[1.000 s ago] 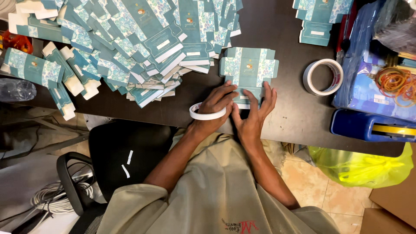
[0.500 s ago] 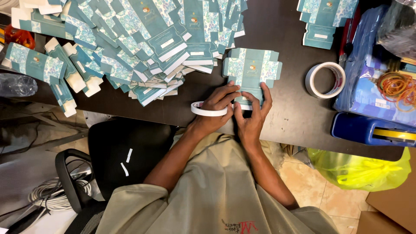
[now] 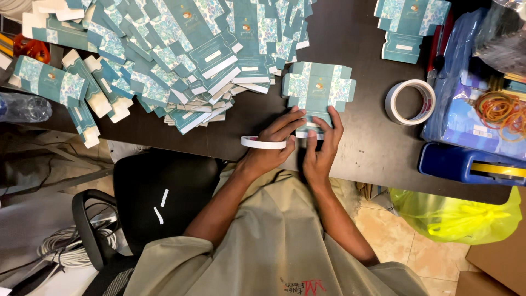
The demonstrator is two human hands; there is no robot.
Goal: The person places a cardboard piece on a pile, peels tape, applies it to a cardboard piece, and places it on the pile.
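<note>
1. While both hands press the near flap of a flat teal carton (image 3: 319,90) at frame centre, the left hand (image 3: 269,147) grasps a thin tape roll (image 3: 262,143); the right hand (image 3: 322,148) lies spread, gripping nothing.
2. Tape could go on crooked if the carton slides (it lies loose).
3. Farther off: two tape rolls counted, the wider roll (image 3: 410,102) at right; flat cartons (image 3: 181,55) too many to count.

A dark table (image 3: 361,159) carried the lot. A sprawling heap of flat teal cartons (image 3: 181,49) covered its far left part, one flat carton (image 3: 319,86) lay alone near the middle, and a few more (image 3: 410,24) sat at the far right. A tape roll (image 3: 411,102) lay beside what looked like blue plastic packets (image 3: 466,118).
</note>
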